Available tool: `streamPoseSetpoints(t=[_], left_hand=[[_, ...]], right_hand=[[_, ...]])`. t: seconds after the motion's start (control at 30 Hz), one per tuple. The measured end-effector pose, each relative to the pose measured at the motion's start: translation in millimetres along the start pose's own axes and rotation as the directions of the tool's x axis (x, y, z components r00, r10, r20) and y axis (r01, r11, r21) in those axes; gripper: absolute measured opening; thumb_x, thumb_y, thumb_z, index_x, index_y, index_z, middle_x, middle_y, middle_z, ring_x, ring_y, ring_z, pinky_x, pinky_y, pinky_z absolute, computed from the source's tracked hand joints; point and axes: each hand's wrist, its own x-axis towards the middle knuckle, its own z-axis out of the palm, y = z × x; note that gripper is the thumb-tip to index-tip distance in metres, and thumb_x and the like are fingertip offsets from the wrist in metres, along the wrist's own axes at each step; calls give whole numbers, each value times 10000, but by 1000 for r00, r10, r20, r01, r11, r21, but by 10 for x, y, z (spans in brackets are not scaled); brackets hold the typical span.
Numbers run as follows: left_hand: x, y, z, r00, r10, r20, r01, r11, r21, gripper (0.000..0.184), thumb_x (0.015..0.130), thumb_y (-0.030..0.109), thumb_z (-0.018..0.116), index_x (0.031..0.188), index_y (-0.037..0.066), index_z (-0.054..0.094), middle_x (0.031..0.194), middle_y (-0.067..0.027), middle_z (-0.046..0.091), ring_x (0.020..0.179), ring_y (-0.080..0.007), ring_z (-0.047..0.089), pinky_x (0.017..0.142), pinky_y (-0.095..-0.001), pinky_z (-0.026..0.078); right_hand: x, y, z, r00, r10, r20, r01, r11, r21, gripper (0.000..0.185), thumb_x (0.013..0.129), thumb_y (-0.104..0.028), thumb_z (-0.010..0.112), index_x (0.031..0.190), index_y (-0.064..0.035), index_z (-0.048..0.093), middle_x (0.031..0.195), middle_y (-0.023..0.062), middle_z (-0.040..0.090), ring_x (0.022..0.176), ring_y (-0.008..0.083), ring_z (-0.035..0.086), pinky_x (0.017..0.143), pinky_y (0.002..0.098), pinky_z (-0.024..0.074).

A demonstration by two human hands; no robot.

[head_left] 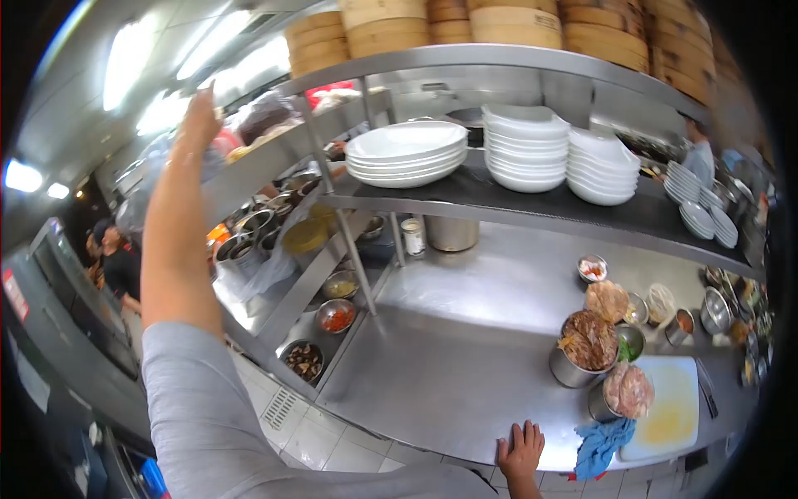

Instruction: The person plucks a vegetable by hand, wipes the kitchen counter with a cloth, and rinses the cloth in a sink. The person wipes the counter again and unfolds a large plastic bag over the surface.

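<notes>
The person's left arm is raised high, with the left hand up beside the plastic bags on the upper shelf at the left. Whether that hand grasps or touches anything cannot be told. The right hand is unclenched and free, its fingers spread on the front edge of the metal counter.

Near the right hand, a crumpled blue cloth lies at the counter's edge, just beside a white cutting board. A knife lies along the board's far right side. Behind the cloth stands a pot heaped with pale meat, and next to it a larger pot filled with brown food.

Stacks of white plates and white dishes stand on the shelf above the counter, with bamboo steamers on the top rack. Lower at the left are a bowl of chopped red food and a bowl of dark pieces. A co-worker in black stands far left.
</notes>
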Motion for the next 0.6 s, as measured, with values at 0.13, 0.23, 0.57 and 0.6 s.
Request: streamPoseSetpoints(t=[0.13, 0.23, 0.57, 0.6], left_hand=[[52, 93, 37, 972, -158, 176, 113, 964, 240, 794, 870, -11, 568, 1603, 91, 281, 1583, -253, 356, 1441, -452, 380, 1185, -529, 379], [62, 252, 97, 899, -353, 257, 251, 899, 358, 843, 892, -54, 498, 1636, 246, 243, 1705, -185, 129, 1534, -488, 183, 1238, -572, 295], [319, -211, 790, 817, -426, 389, 330, 898, 291, 391, 1033, 264, 433, 1286, 142, 705, 1422, -144, 617, 1322, -357, 583, 1086, -525, 467], [389, -178, 738, 785, -453, 423, 355, 888, 292, 397, 1046, 271, 436, 1383, 142, 602, 1475, -151, 563, 1349, -360, 555, 1087, -540, 459]], right_hand=[[127, -117, -132, 999, 11, 38, -12, 1000, 10, 537, 818, -334, 724, 1280, -81, 620, 1419, 258, 526, 1349, 487, 443, 1123, 635, 309], [164, -125, -112, 999, 16, 47, -16, 1000, -9, 533, 815, -333, 731, 1277, -91, 621, 1424, 240, 523, 1353, 474, 442, 1127, 626, 308], [199, -154, -104, 998, 10, 58, -8, 999, -42, 510, 822, -341, 723, 1255, -85, 643, 1412, 237, 537, 1336, 469, 454, 1122, 575, 334], [197, -167, -107, 998, 9, 64, -6, 999, -43, 510, 822, -341, 723, 1255, -85, 643, 1412, 237, 537, 1336, 469, 454, 1122, 575, 334]])
